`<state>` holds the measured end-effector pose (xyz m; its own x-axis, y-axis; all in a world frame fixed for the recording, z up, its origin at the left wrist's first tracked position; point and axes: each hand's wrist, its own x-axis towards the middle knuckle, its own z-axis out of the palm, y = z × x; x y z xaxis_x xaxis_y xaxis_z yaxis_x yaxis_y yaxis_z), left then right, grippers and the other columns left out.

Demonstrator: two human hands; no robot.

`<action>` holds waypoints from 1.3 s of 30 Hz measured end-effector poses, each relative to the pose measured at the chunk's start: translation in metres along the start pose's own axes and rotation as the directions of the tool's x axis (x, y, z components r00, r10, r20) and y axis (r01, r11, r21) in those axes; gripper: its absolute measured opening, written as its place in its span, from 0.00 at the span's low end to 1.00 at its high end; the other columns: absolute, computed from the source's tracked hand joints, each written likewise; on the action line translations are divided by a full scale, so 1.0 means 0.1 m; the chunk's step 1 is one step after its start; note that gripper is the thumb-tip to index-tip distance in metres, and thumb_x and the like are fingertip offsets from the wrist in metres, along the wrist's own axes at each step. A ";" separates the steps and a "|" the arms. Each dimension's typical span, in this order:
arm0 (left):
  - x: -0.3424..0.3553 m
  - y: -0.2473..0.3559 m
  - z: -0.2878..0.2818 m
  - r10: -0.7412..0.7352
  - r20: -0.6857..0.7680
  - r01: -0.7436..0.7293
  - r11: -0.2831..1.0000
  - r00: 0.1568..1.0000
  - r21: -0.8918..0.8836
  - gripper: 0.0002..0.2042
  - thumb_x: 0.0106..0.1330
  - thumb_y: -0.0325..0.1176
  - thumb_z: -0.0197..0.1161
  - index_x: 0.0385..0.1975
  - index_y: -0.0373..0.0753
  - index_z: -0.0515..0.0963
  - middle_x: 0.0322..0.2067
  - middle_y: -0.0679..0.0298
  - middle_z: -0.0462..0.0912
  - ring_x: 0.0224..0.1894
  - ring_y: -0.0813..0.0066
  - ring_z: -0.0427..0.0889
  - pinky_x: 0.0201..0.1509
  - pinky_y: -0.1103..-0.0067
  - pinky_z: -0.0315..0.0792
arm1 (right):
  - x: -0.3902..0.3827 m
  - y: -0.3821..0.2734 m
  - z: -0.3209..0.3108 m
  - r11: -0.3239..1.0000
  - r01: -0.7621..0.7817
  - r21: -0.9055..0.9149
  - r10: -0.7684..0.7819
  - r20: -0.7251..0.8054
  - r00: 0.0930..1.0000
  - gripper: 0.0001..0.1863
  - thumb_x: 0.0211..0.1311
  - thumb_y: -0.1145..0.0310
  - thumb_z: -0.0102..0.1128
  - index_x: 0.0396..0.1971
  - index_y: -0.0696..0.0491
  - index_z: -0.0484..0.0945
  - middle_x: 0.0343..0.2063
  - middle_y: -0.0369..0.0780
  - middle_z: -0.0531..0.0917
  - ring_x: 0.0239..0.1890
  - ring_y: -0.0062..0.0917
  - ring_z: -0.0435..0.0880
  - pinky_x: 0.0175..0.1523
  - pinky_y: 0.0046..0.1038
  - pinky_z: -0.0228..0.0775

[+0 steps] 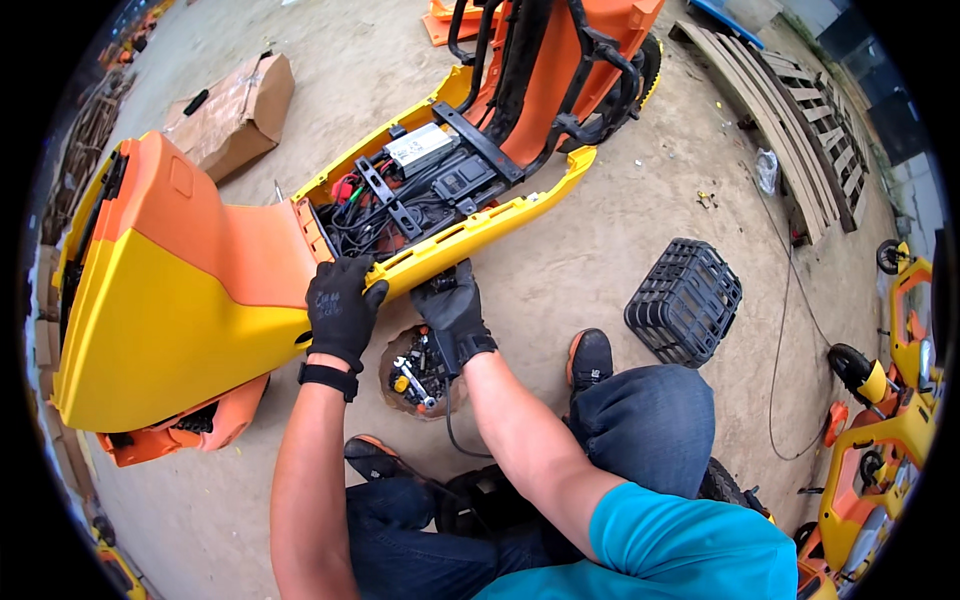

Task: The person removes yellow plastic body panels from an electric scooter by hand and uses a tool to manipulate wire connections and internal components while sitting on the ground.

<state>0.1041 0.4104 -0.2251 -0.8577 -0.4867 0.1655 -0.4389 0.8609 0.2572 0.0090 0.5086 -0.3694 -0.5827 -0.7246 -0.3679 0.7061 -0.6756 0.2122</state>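
Note:
A yellow and orange electric scooter body [190, 290] stands before me, its floor compartment uncovered. Black cables, a silver control box [420, 147] and black brackets [388, 196] show inside. My left hand [340, 308], in a black glove, grips the near edge of the yellow side panel [465, 235] by the compartment's left end. Under that same panel, farther right, my gloved right hand [450, 308] has its fingers curled against the lower side; what they hold is hidden. A black cable [452, 425] hangs from a small black box at my right wrist.
Below my hands, a round tray [392, 378] holds loose fasteners and a wrench [412, 383]. A black plastic crate [685, 303] lies to the right. Wooden pallets [790, 130] lean farther back; a cardboard box [232, 115] stands behind the scooter. More yellow scooters [890, 440] line the right.

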 end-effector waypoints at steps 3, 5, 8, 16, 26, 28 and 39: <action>0.02 0.01 -0.03 0.000 -0.014 -0.001 0.999 1.000 -0.044 0.16 0.49 0.31 0.69 0.40 0.41 0.79 0.34 0.61 0.81 0.40 0.60 0.77 0.45 0.69 0.71 | -0.06 0.02 0.04 0.999 -0.031 -0.037 0.033 0.034 0.999 0.25 0.64 0.50 0.52 0.55 0.50 0.71 0.52 0.40 0.76 0.55 0.34 0.73 0.63 0.41 0.62; 0.03 0.00 -0.04 -0.002 -0.021 0.001 0.999 1.000 -0.043 0.16 0.49 0.31 0.69 0.39 0.41 0.79 0.35 0.61 0.81 0.40 0.61 0.77 0.46 0.69 0.71 | -0.07 0.01 0.06 0.996 -0.037 -0.082 0.038 0.015 0.999 0.27 0.63 0.48 0.52 0.55 0.50 0.71 0.53 0.40 0.76 0.55 0.34 0.73 0.63 0.42 0.61; 0.01 -0.04 -0.02 -0.010 -0.030 0.008 0.999 0.999 -0.049 0.15 0.48 0.32 0.70 0.37 0.42 0.79 0.33 0.62 0.81 0.40 0.61 0.77 0.45 0.69 0.71 | -0.02 0.08 0.04 0.996 -0.019 -0.085 0.019 0.000 1.000 0.28 0.62 0.46 0.52 0.55 0.51 0.71 0.52 0.42 0.77 0.54 0.36 0.74 0.63 0.43 0.62; 0.03 -0.12 0.05 0.011 -0.039 -0.011 1.000 0.999 -0.010 0.10 0.49 0.39 0.68 0.31 0.45 0.80 0.30 0.65 0.80 0.40 0.64 0.75 0.44 0.69 0.70 | 0.05 0.12 -0.10 0.991 -0.001 -0.136 0.002 0.008 1.000 0.30 0.62 0.42 0.50 0.52 0.51 0.72 0.49 0.41 0.78 0.53 0.36 0.74 0.61 0.43 0.63; 0.02 -0.11 0.08 0.000 0.007 -0.001 0.993 1.000 0.119 0.10 0.53 0.42 0.66 0.30 0.45 0.80 0.31 0.64 0.81 0.41 0.64 0.76 0.44 0.69 0.70 | -0.10 0.10 -0.04 0.968 -0.002 -0.250 -0.027 -0.114 0.993 0.30 0.56 0.39 0.55 0.49 0.48 0.74 0.45 0.38 0.79 0.51 0.34 0.75 0.58 0.45 0.66; 0.00 -0.08 0.06 -0.016 0.057 0.010 0.995 0.998 0.099 0.10 0.54 0.41 0.66 0.31 0.44 0.79 0.31 0.63 0.81 0.40 0.63 0.76 0.44 0.69 0.70 | -0.16 0.09 -0.02 0.973 0.006 -0.229 -0.026 -0.088 0.996 0.28 0.59 0.41 0.53 0.49 0.48 0.74 0.44 0.38 0.79 0.50 0.33 0.76 0.57 0.43 0.67; 0.06 -0.12 0.09 -0.007 0.048 0.003 0.997 0.999 0.083 0.12 0.53 0.42 0.66 0.34 0.44 0.81 0.33 0.65 0.82 0.41 0.63 0.76 0.46 0.69 0.70 | -0.03 0.09 0.02 0.981 0.012 -0.194 -0.013 -0.005 1.000 0.29 0.62 0.42 0.50 0.50 0.51 0.72 0.46 0.39 0.79 0.50 0.34 0.76 0.59 0.42 0.66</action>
<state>0.1013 0.3983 -0.2361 -0.8665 -0.4851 0.1178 -0.4623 0.8688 0.1776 0.0164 0.5041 -0.3646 -0.5902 -0.7148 -0.3753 0.7635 -0.6452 0.0281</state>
